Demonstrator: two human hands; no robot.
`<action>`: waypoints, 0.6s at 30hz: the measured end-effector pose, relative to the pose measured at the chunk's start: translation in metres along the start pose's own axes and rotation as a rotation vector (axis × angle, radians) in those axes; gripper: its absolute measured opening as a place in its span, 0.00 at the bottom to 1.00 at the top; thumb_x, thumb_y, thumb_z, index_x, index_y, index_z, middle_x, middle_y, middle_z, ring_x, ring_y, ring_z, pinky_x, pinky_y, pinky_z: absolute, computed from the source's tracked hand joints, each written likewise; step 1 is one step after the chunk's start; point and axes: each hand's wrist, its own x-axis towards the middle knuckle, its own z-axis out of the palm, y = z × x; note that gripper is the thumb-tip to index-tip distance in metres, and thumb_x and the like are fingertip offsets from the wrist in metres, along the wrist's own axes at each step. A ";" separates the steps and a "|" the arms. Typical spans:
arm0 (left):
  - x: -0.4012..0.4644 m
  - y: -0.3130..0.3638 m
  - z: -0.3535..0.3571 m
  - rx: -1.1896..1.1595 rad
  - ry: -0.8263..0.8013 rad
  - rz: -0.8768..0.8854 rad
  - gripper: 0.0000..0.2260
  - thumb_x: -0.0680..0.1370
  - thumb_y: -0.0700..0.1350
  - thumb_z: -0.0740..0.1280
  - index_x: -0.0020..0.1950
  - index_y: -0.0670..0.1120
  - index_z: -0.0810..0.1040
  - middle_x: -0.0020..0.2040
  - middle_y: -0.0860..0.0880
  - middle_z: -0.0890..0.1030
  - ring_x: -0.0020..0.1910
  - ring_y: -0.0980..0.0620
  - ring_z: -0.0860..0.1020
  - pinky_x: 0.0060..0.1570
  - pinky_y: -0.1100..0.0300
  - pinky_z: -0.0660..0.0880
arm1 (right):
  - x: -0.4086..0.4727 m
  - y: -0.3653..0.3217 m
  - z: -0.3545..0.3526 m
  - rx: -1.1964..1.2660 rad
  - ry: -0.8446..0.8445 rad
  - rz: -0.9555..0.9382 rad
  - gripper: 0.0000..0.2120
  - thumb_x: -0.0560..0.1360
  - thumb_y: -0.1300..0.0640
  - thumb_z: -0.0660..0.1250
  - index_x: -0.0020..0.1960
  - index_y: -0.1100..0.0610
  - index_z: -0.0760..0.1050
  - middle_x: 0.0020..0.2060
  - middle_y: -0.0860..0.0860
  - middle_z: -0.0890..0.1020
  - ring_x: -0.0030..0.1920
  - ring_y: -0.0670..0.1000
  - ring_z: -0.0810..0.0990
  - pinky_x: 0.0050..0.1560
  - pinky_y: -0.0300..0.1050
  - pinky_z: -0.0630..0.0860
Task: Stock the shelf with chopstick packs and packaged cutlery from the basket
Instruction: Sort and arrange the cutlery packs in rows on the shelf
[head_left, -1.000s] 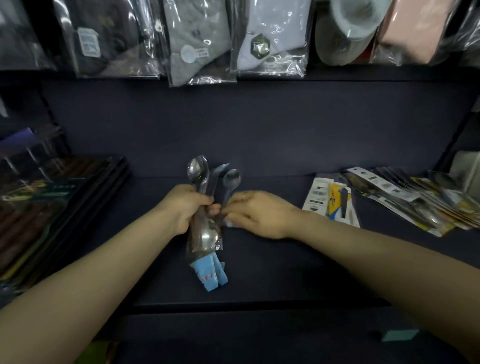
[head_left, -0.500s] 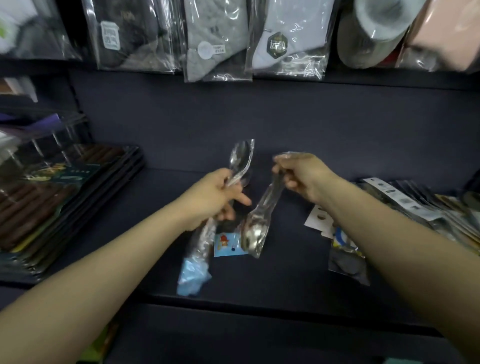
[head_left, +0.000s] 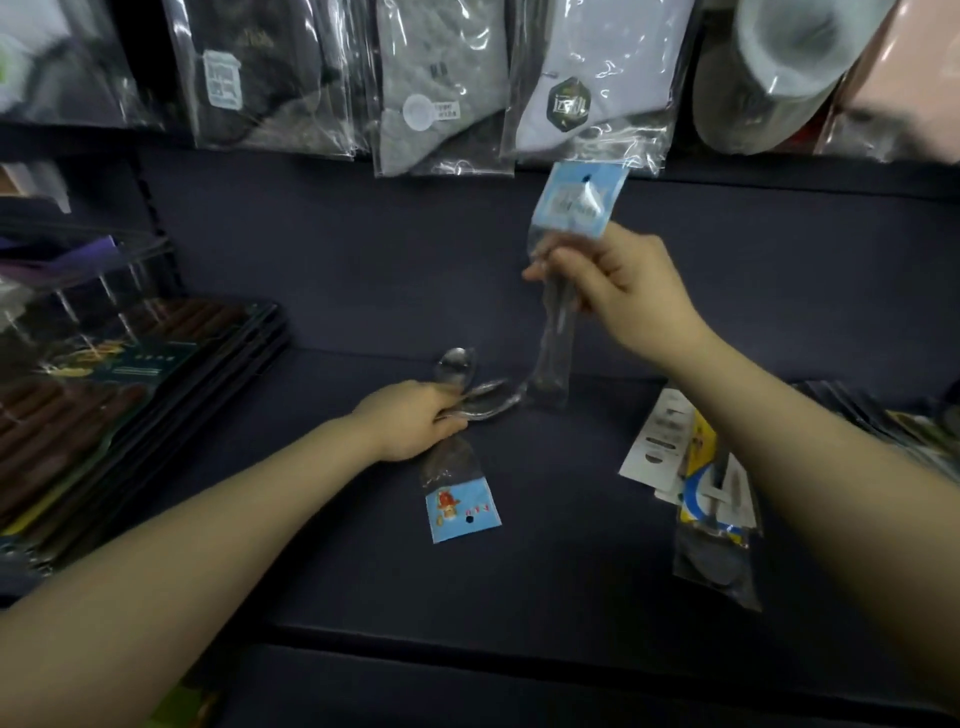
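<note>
Shelf (head_left: 545, 582) edge runs nearest, at six o'clock, dark and flat, and both forearms reach in over it. A little further in, at about seven o'clock from the middle of the board, the left hand (head_left: 410, 423) lies low on the shelf with its fingers curled round a bundle of packaged spoons (head_left: 465, 400); the bowls fan out toward one o'clock from the fist, and a blue header card (head_left: 460, 512) trails back toward five o'clock, flat on the board. At four o'clock, well apart from that bundle, other cutlery packs (head_left: 711, 504) already lie on the shelf. Higher, at one o'clock, the right hand (head_left: 623, 288) holds a single spoon pack (head_left: 558, 332) upright in the air, fingers pinched round its neck just below the pale blue card, the bowl end hanging down near the bundle without clearly touching it. Chopstick packs (head_left: 119, 384) are stacked at nine o'clock. Furthest, at twelve o'clock, bagged socks (head_left: 441, 88) hang from the shelf above. The basket is out of sight. The step in hand looks like sorting the spoon packs one at a time for laying out. The next move probably calls for lowering the raised pack onto the bare board and turning it to lie in line with the rest, while the left hand steadies its bundle.
</note>
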 end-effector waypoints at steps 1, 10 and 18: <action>-0.003 -0.006 0.000 -0.005 0.014 -0.027 0.16 0.79 0.53 0.59 0.63 0.48 0.74 0.61 0.47 0.79 0.58 0.46 0.76 0.57 0.49 0.73 | -0.003 -0.001 0.005 -0.126 -0.049 -0.076 0.11 0.77 0.53 0.59 0.52 0.53 0.79 0.43 0.46 0.85 0.36 0.48 0.84 0.40 0.45 0.80; -0.026 -0.035 -0.019 -0.397 0.255 -0.225 0.10 0.77 0.46 0.64 0.46 0.39 0.78 0.38 0.46 0.78 0.37 0.49 0.76 0.38 0.58 0.69 | -0.044 0.007 0.064 -0.669 -0.286 -0.834 0.14 0.71 0.68 0.62 0.55 0.58 0.76 0.52 0.52 0.85 0.41 0.52 0.85 0.29 0.42 0.79; -0.049 -0.049 -0.038 -0.592 0.141 -0.635 0.13 0.77 0.44 0.63 0.34 0.42 0.69 0.27 0.47 0.69 0.24 0.51 0.64 0.23 0.64 0.60 | -0.058 0.007 0.086 -0.776 -0.340 -0.751 0.14 0.69 0.69 0.60 0.50 0.62 0.80 0.47 0.56 0.86 0.36 0.52 0.84 0.28 0.42 0.80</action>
